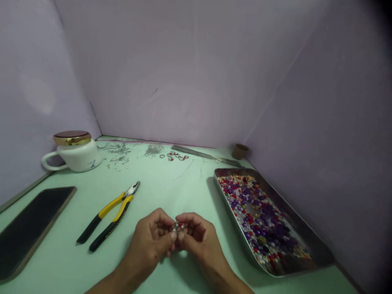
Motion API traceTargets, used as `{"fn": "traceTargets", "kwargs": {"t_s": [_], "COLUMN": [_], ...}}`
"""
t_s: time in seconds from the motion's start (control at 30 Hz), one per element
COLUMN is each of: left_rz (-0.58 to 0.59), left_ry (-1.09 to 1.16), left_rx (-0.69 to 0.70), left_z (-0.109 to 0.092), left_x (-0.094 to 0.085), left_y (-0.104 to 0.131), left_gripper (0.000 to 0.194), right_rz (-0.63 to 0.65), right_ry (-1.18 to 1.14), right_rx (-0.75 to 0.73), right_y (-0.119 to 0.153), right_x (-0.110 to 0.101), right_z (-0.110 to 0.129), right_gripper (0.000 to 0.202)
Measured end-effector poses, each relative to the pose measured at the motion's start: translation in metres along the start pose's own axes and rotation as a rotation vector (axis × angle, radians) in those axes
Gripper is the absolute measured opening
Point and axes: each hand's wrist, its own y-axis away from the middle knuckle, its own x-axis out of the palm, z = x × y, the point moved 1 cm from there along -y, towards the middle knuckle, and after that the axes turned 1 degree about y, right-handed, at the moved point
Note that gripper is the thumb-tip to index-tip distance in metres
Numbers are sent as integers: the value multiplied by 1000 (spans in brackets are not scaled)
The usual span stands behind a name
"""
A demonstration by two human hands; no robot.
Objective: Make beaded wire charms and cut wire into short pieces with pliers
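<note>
Between my fingertips is a small beaded wire piece (177, 226) with red and clear or white beads; its full shape is partly covered by my fingers. My left hand (151, 237) pinches it from the left, thumb and index finger closed. From the other side my right hand (199, 237) grips the same piece, its fingers curled in. Both hands are close together just above the green tabletop (159, 196). Pliers (113, 214) with yellow and black handles lie to the left of my left hand, their jaws pointing away from me.
A metal tray (235, 228) of mixed beads (263, 216) stands at right. Behind lie finished-looking beaded rings (174, 156), thin wire rods (205, 155), wire scraps (118, 151) and a brown cup (240, 151). At left are a lidded white mug (79, 155) and a phone (33, 228).
</note>
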Motion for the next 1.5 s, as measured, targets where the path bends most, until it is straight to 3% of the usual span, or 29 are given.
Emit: {"fn": "traceTargets", "kwargs": {"t_s": [0.3, 0.57, 0.77, 0.87, 1.07, 1.17, 1.27, 1.37, 1.5], "left_rz": [-124, -36, -52, -39, -90, -118, -127, -52, -27], "left_ry": [-305, -131, -95, -81, -46, -37, -29, 0, 56], "left_rx": [118, 70, 54, 15, -108, -157, -172, -133, -101], "left_z": [-6, -7, -6, -5, -5, -7, -7, -8, -9], "left_x": [4, 5, 4, 3, 4, 5, 5, 3, 1], "left_y": [7, 5, 4, 3, -1, -4, -5, -6, -6], "left_gripper": [7, 9, 10, 10, 13, 15, 14, 10, 21], "right_rz": [-139, -160, -114, -75, -31, -27, -62, -117, -71], "right_ry": [2, -11, 8, 95, 449, 490, 393, 135, -168], "right_rx": [101, 112, 98, 44, -265, -292, -191, 4, 117], "right_y": [2, -1, 1, 3, 9, 9, 5, -1, -6], "right_x": [13, 9, 9, 9, 10, 10, 8, 4, -1], "right_z": [13, 11, 13, 13, 15, 15, 13, 11, 13], "right_gripper": [22, 24, 22, 19, 19, 21, 18, 18, 29]}}
